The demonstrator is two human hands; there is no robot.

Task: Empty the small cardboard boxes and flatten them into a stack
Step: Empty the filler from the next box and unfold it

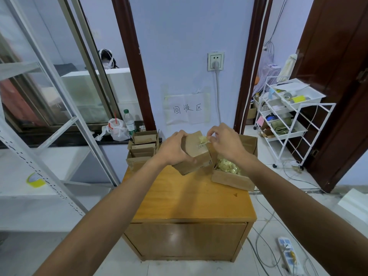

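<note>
A small closed cardboard box (196,154) is tilted just above the far part of the wooden cabinet top (191,196). My left hand (175,148) grips its left side. My right hand (223,141) pinches a strip of yellowish tape (204,140) at the box's top edge. To the right, a larger open cardboard box (233,179) holds a heap of crumpled yellow tape pieces (229,168). At the cabinet's far left stand several small cardboard boxes (142,150), packed close together.
A white metal shelf frame (65,120) stands at the left with a yellow tape roll (35,180) on a white surface. A white wire trolley (286,116) is at the right. Cables and a power strip (287,255) lie on the floor.
</note>
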